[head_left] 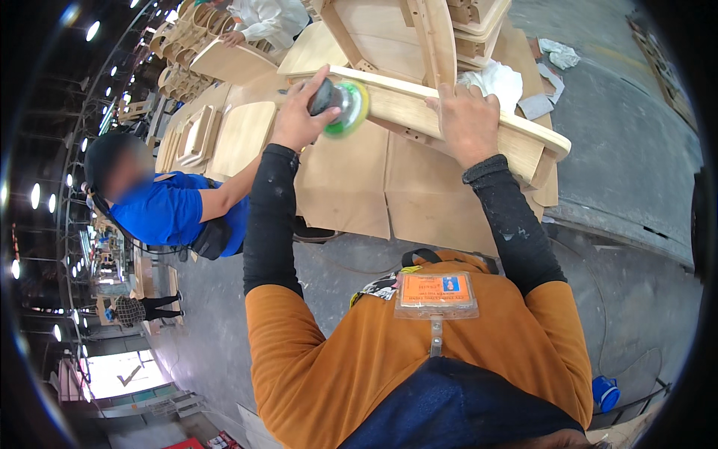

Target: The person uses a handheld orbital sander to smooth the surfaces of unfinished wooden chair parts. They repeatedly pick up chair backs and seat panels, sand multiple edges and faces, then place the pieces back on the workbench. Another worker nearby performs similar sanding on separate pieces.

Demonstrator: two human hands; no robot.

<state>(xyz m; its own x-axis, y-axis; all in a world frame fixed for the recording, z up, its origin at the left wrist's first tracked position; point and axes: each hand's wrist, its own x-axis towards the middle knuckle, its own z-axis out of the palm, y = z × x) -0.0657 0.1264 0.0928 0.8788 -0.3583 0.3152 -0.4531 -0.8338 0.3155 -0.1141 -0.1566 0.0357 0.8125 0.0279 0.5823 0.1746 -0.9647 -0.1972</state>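
My left hand (pixel 303 112) is wrapped round a handheld sander (pixel 327 97), a dark-bodied tool with a round green and yellow disc blurred by motion. The disc sits against or close to the near side of a pale wooden furniture part (pixel 516 142); whether it touches I cannot tell. That part stands on its edge, a long board with a rounded end and a rail along it. Over its upper edge curl the fingers of my right hand (pixel 469 123), gripping it right of the sander. Brown cardboard (pixel 340 179) covers the table beneath.
Larger wooden frames (pixel 381 34) stand just beyond the part. White crumpled wrapping (pixel 497 84) lies behind my right hand. At left, a person in a blue shirt (pixel 161 209) works near wooden panels (pixel 243 138). Another person in white (pixel 269 19) is at the far side.
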